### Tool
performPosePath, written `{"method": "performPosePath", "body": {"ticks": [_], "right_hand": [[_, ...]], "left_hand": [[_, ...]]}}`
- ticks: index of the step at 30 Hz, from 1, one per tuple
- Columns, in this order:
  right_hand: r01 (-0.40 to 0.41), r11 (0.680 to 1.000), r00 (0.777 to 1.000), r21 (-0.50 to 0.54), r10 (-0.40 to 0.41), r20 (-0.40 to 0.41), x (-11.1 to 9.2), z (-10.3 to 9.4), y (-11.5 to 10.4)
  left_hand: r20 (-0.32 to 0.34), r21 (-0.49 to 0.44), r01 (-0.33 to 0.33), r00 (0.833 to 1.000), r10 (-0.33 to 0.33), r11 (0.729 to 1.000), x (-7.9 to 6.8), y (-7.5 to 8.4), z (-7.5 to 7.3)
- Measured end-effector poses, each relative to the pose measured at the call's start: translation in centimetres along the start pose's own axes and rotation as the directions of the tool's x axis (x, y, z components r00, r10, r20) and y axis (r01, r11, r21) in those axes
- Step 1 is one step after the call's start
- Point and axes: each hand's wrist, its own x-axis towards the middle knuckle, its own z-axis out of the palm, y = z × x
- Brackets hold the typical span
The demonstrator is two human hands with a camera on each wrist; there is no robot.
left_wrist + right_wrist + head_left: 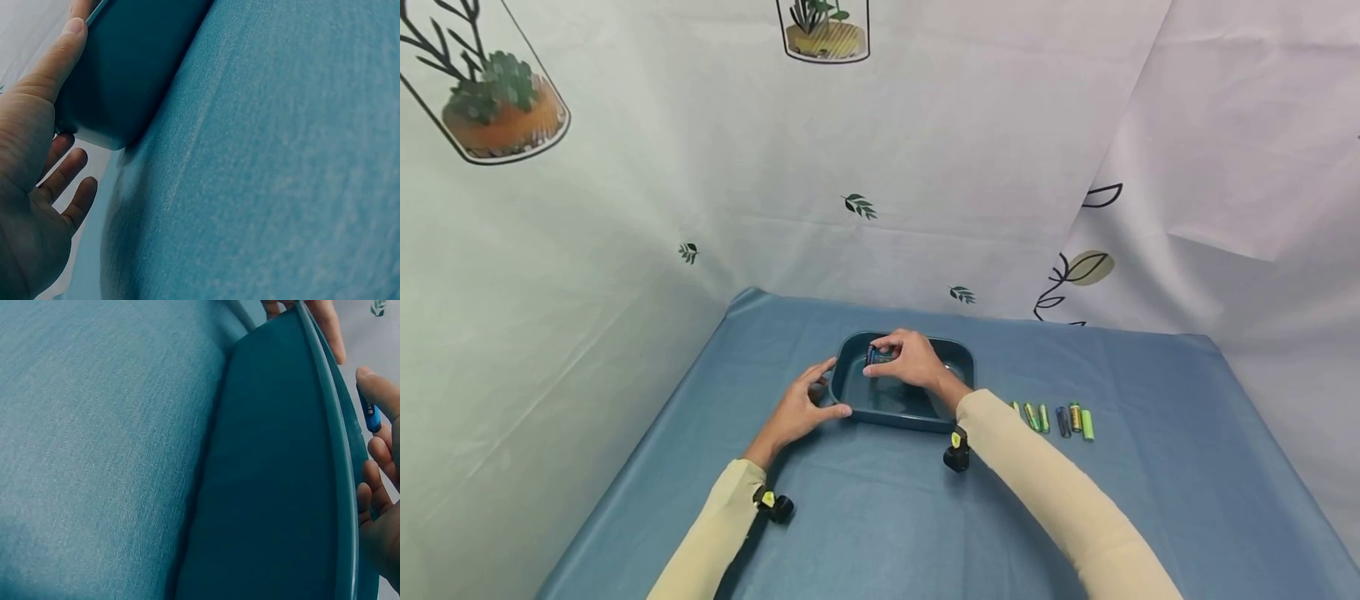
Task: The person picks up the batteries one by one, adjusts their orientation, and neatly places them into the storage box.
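A dark teal rectangular tray [880,418] with rounded corners lies on the cloth. At its left end, my left hand [796,412] touches the near corner. In the left wrist view the thumb [59,59] lies straight along the wall, the lower fingers spread loose below. Over the tray's inside, my right hand [917,364] pinches a dark blue battery [878,356] between thumb and fingers. The right wrist view shows one bright blue end of that battery [370,415] beyond the rim. Its other fingers [372,481] hang curled close to the tray's edge.
Right of the tray, several batteries lie in a loose row: green ones [1044,418], a dark one [1063,422], a yellowish one [1076,417] and a light green one [1087,425]. A blue cloth [865,517] covers the table. White printed fabric [925,167] hangs behind and to the sides.
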Motion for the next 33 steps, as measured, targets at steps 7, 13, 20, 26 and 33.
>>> {"method": "performPosePath", "body": {"ticks": [7,13,20,26,33], "right_hand": [[0.000,1.000,1.000,-0.010,0.000,0.028,0.5,0.4,-0.4],[-0.007,1.000,1.000,-0.024,0.007,0.023,1.0,0.9,-0.3],[-0.020,0.999,0.999,-0.042,0.021,0.028,1.4,1.5,-0.2],[-0.081,0.997,0.996,-0.015,0.081,0.042,1.5,1.9,0.0],[-0.158,0.986,0.986,0.055,0.154,0.061,1.4,2.5,0.1]], "left_hand": [[-0.002,-0.009,-0.005,1.000,0.005,1.000,-0.1,-0.1,-0.1],[-0.004,-0.006,-0.009,1.000,0.009,1.000,-0.1,-0.2,-0.1],[-0.009,-0.009,-0.007,1.000,0.007,1.000,0.0,-0.2,0.0],[-0.011,-0.023,0.006,1.000,-0.006,1.000,0.1,-0.4,0.0],[-0.001,-0.021,-0.008,1.000,0.008,1.000,0.2,-0.6,0.1]]}}
